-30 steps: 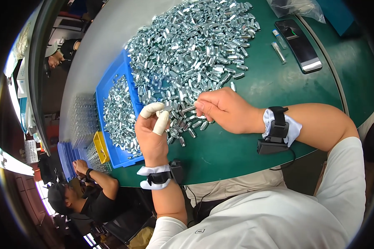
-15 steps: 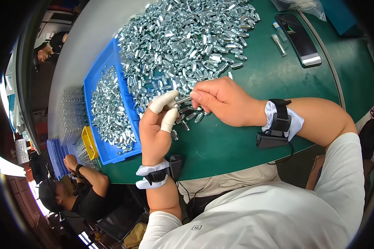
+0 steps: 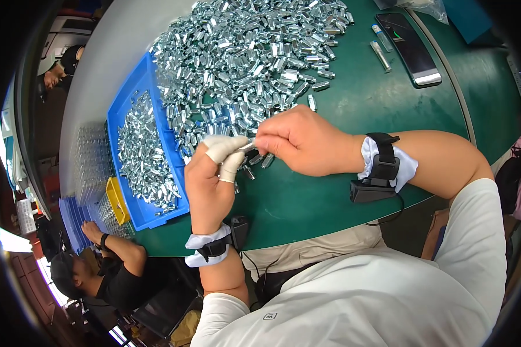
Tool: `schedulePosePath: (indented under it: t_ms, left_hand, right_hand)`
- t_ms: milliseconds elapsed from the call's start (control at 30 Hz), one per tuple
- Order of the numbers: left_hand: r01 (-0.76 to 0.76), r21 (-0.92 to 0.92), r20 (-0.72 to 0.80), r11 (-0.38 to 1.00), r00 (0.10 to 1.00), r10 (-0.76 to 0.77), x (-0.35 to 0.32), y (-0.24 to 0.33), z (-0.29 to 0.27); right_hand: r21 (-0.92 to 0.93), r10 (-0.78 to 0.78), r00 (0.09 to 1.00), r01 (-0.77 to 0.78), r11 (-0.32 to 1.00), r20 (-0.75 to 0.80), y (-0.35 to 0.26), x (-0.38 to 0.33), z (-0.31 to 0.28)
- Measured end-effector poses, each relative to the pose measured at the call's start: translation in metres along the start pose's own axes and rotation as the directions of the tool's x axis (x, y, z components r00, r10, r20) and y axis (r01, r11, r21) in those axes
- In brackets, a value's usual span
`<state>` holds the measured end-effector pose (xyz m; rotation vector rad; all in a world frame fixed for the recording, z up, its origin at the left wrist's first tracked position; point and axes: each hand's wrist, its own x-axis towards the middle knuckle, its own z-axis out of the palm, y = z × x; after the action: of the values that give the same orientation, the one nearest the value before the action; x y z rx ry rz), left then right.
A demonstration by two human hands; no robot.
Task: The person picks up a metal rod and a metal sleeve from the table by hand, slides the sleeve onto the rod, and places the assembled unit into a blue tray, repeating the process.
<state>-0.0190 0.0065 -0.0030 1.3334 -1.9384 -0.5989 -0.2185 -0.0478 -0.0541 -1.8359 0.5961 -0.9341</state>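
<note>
Metal piece, long axis roughly left-right

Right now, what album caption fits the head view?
Left hand and right hand meet at a metal piece beside a blue tray.

A: From where is the scene viewed?
B: From the wearer's head; the left of two fisheye cameras worn side by side is used.
A: Which way is it pointed?
B: Down, and forward over the table; the shirt is taken in along the lower edge.
A: How near is it set?
B: Near; the left hand and right hand are looked down upon, close to mid-view.
A: How much is spanned?
B: A wide field, from the co-worker at lower left to the phone at upper right; the table's edge is bent, and the corners are darkened.
</note>
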Motion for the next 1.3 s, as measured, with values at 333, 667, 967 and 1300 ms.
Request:
schedulePosePath:
  t_ms: [333, 667, 967, 1300]
  left_hand:
    - [0.328, -0.312, -0.082, 0.892, 0.926, -0.369, -0.010, 0.008, -0.006]
    - [0.235, 0.228, -0.488, 0.945, 0.867, -0.098, 0.002, -0.013, -0.063]
    - [0.231, 0.328, 0.020, 0.916, 0.968, -0.251, 0.040, -0.012, -0.003]
    - [0.321, -0.711, 0.014, 0.625, 0.896, -0.444, -0.001, -0.001, 0.003]
  right_hand:
    - [0.114, 0.105, 0.992, -0.112, 0.987, 0.068, -0.009, 0.001, -0.004]
    - [0.220, 0.152, 0.988, -0.152, 0.964, 0.017, -0.007, 0.002, -0.001]
    - [0.226, 0.194, 0.981, -0.196, 0.954, 0.031, -0.013, 0.002, -0.005]
    - [0.265, 0.228, 0.974, -0.220, 0.939, -0.002, -0.011, 0.003, -0.008]
